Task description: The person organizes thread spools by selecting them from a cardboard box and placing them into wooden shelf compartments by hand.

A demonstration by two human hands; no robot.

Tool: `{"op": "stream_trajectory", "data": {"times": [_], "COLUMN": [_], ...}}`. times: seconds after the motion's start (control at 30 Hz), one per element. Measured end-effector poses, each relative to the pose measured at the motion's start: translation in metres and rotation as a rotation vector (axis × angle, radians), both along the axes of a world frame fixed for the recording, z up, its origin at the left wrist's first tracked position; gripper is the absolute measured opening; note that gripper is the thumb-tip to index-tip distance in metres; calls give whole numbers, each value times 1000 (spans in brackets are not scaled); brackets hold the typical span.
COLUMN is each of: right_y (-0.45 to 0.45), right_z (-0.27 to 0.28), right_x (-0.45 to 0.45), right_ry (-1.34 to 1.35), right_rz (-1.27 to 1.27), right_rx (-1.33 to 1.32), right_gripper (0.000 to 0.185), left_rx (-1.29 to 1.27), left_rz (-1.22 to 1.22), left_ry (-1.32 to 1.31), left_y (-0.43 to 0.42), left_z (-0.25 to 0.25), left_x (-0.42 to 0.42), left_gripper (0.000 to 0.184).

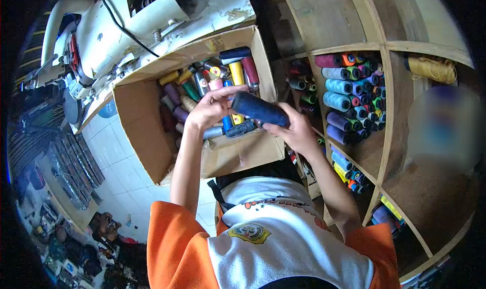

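A dark navy spool of thread (260, 109) lies tilted across my right hand (296, 132), whose fingers and thumb are wrapped round its right end. My left hand (215, 106) is at the spool's left end, index finger stretched along its upper edge and the other fingers curled in. Whether a thread end is pinched there is too small to make out. Below both hands stands an open cardboard box (144, 132) holding several thread spools. Among them are a yellow spool (236, 73), a maroon spool (250, 69) and a dark, loosely wound spool (240, 129).
A white sewing machine (119, 23) stands on a table beyond the box. Wooden shelves (387, 101) at the right hold stacked spools, with a tan spool (432, 69) higher up. Assorted items (76, 243) lie at the lower left beside the tiled floor (114, 162).
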State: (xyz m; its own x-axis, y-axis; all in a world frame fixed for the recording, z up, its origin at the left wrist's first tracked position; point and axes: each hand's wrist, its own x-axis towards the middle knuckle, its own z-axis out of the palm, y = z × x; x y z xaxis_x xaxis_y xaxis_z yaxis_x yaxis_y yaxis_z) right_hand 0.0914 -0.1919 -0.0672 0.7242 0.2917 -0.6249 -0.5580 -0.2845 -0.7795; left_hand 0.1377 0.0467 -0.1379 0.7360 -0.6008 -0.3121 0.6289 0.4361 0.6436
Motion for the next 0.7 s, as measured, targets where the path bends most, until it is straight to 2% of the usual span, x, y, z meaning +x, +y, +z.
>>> {"op": "stream_trajectory", "data": {"times": [0.07, 0.1, 0.13, 0.17, 0.2, 0.23, 0.27, 0.3, 0.37, 0.4, 0.5, 0.53, 0.63, 0.67, 0.7], "right_y": [-21, -33, -44, -55, -66, -82, -93, -94, -100, -104, -108, -107, -99, -95, -91], "right_z": [-5, -4, 1, 9, 25, 32, 32, 48, 64, 68, 62, 59, 56, 54, 53], "right_x": [-11, -18, -24, -29, -29, -35, -45, -45, -50, -52, -52, -53, -50, -50, -50], "right_ry": [-30, -45, -95, -147, -174, -176, -317, -341, -369, -393, -438, -426, -391, -383, -371], "right_rz": [-110, -166, -256, -344, -323, -338, -399, -474, -595, -578, -609, -632, -639, -644, -649], "right_rx": [21, 28, 31, 32, -109, -133, -202, -147, -241, -272, -295, -291, -266, -257, -252], "right_gripper": [56, 55, 55, 54, 53, 51, 49, 47, 46, 44, 40, 40, 40, 41, 41], "left_rx": [41, 339, 870, 1218, 1306, 1361, 1297, 1283, 1250, 1282, 1229, 1055, 710, 579, 445], "left_rz": [74, -163, -761, -1321, -1039, -992, -901, -900, -911, -934, -804, -817, -928, -854, -758], "left_ry": [333, 103, -433, -1157, -427, -389, -472, -483, -492, -461, -493, -324, -200, 26, -227], "left_y": [-4, -8, -12, -15, -18, -19, -15, -17, -18, -23, -10, -3, 8, 4, 16], "left_z": [-56, -87, -177, -264, -202, -204, -254, -255, -240, -212, -205, -199, -169, -101, -158], "left_x": [-10, -18, -48, -76, -82, -100, -125, -122, -118, -104, -90, -78, -36, -9, -14], "left_gripper": [32, 28, 25, 23, 32, 45, 51, 54, 60, 59, 62, 66, 69, 69, 71]}}
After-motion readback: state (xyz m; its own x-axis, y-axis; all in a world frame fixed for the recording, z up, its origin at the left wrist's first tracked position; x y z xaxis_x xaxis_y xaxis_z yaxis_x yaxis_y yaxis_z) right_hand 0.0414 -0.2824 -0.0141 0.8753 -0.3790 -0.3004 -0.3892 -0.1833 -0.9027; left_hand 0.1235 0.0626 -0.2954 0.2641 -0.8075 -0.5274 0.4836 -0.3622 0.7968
